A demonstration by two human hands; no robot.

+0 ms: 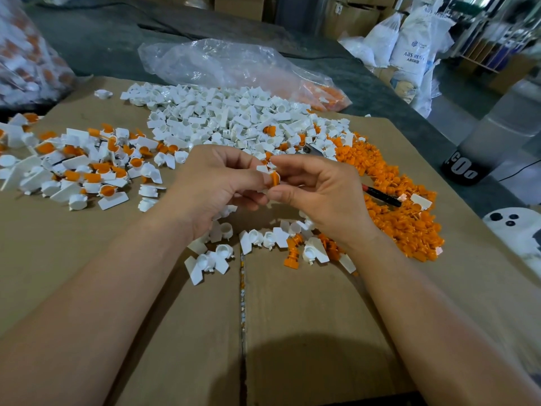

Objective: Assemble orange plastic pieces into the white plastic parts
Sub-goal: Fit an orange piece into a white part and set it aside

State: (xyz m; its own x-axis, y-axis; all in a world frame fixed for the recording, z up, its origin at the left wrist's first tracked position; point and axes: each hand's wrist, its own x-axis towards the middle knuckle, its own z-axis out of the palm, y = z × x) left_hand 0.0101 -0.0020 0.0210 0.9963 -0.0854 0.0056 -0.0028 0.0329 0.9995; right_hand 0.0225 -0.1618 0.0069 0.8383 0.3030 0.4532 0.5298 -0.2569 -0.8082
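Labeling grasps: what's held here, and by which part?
Left hand grips a white part at its edges; right hand pinches the orange piece by its rim.

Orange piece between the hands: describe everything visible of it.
The orange piece is a small glossy plastic disc, seen nearly edge-on and upright, held above the cardboard. It sits against a white part whose edges show above and below it. The left hand pinches the white part; the right hand pinches the orange piece between thumb and forefinger. Whether it is fully seated is hidden.
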